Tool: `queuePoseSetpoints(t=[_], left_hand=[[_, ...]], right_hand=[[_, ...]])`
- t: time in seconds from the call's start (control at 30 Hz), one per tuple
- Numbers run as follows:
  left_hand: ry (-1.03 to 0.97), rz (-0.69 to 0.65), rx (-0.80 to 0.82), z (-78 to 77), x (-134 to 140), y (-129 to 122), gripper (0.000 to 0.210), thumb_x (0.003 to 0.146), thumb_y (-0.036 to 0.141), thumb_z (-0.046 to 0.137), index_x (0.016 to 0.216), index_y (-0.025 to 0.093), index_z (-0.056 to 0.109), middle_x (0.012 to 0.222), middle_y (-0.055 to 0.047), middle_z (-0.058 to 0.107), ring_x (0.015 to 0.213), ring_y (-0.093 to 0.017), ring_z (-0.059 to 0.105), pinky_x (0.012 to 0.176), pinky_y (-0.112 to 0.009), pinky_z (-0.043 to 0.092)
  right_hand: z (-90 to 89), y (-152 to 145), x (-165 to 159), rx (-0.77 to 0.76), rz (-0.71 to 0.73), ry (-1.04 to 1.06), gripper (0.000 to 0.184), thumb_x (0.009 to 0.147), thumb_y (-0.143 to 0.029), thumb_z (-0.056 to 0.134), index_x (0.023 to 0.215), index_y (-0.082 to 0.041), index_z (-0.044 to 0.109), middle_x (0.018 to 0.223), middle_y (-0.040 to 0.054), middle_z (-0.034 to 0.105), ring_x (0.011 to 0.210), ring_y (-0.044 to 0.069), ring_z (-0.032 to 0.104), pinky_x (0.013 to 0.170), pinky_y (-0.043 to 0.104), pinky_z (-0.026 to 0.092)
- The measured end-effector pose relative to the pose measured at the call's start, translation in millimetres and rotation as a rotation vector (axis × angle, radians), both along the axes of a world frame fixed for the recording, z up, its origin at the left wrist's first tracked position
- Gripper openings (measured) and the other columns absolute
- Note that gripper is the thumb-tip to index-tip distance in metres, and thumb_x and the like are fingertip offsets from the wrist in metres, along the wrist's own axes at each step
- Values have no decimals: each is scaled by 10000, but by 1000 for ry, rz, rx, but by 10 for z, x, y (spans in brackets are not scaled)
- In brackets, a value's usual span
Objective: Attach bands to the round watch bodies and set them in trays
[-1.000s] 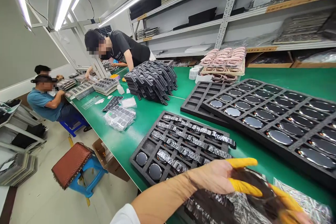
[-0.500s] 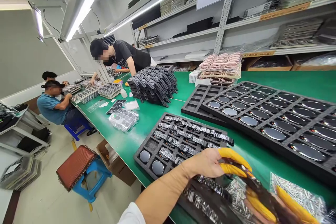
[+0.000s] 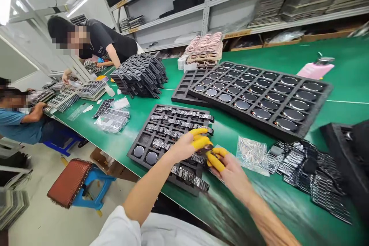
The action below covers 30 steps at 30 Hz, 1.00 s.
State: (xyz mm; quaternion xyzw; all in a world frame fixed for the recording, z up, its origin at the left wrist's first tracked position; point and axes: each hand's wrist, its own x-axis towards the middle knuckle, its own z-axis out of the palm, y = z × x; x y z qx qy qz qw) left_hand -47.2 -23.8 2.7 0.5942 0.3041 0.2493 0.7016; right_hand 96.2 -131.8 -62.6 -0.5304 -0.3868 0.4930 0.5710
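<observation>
In yellow finger covers, my left hand point(image 3: 187, 146) and my right hand point(image 3: 227, 167) meet above the right side of a black foam tray point(image 3: 132, 156). Their fingertips close together on a dark watch band point(image 3: 206, 148), mostly hidden by the fingers. Rows of watches with shiny black link bands point(image 3: 188, 178) lie in that tray. Two round watch heads point(image 3: 151, 157) without bands sit in its front left pockets. A clear bag of small metal pins point(image 3: 252, 152) lies to the right of my right hand. Farther right is a pile of black link bands point(image 3: 308, 173).
Behind the hands, a large foam tray point(image 3: 323, 102) of round watch heads overlaps another tray point(image 3: 180, 90). A stack of dark straps point(image 3: 138, 77), pink straps point(image 3: 204, 48) and a pink pump bottle point(image 3: 315, 70) stand farther back. A co-worker point(image 3: 100, 40) leans over the table at left.
My view has swung right, bringing the band pile and the pump bottle into sight. Both hands have come together by the tray's right side; my right hand has moved away from the pin bag.
</observation>
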Motion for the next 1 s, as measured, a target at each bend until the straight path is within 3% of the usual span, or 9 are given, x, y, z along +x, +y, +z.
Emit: queuePoseSetpoints(t=[0.07,0.17,0.33,0.47,0.57,0.67,0.77,0.9,1.0], left_hand=[[-12,32,-31,-20,-136,-73,719,824,537,816,1401,173,587,1114,-103,729,1011,-218,695,911,-343,535],[42,95,25,-90,-262,-158,815,699,401,938,1400,192,579,1110,-83,718,977,-214,686,924,-370,563],[123,279,48,-57,-528,-120,720,710,422,911,1330,217,610,1227,-94,691,1005,-238,698,834,-383,642],[213,528,216,155,-979,270,746,616,410,970,1269,226,658,1246,-73,699,1010,-219,692,832,-340,658],[208,546,163,266,-1359,559,764,633,412,965,1310,249,652,1128,-54,743,986,-226,714,825,-362,669],[218,527,66,222,-1653,765,787,599,389,970,1304,250,649,1015,-34,752,876,-215,736,752,-367,676],[345,567,30,79,-1789,911,759,553,338,956,1230,203,641,938,-25,732,759,-192,740,654,-303,647],[592,518,301,-51,-1804,992,682,701,392,817,1298,179,567,968,-58,711,754,-191,724,601,-287,620],[707,491,443,-85,-1830,987,623,800,381,748,1355,176,554,1050,-96,720,874,-220,721,693,-336,643]], right_hand=[[1,3,-65,2,64,15,533,842,-728,736,1002,-229,638,775,20,619,674,183,549,582,290,446],[38,-18,-130,54,105,-50,527,865,-721,717,1004,-218,636,847,39,664,750,201,601,648,308,489],[104,-9,-120,109,266,-30,420,985,-520,619,1272,-225,535,1018,55,695,705,170,622,609,303,521],[145,78,356,172,-19,-601,382,1006,-317,597,1373,-216,559,1235,118,690,1037,261,662,923,437,564],[169,45,887,-27,-296,-1061,311,1007,-270,592,1291,-158,650,1269,186,670,1211,357,582,1036,505,505],[172,-52,1306,-292,-454,-1289,309,996,-243,593,1257,-104,681,1224,227,658,1201,397,542,1004,496,496],[186,-168,1507,-527,-535,-1289,382,1008,-314,617,1297,-67,653,1238,247,631,1203,405,536,932,456,496],[232,-270,1551,-742,-559,-1140,547,1046,-488,576,1380,-56,603,1291,283,583,1136,388,592,801,413,439],[217,-272,1555,-809,-564,-1077,607,1095,-548,442,1430,-63,586,1327,305,560,1082,379,631,734,416,364]])
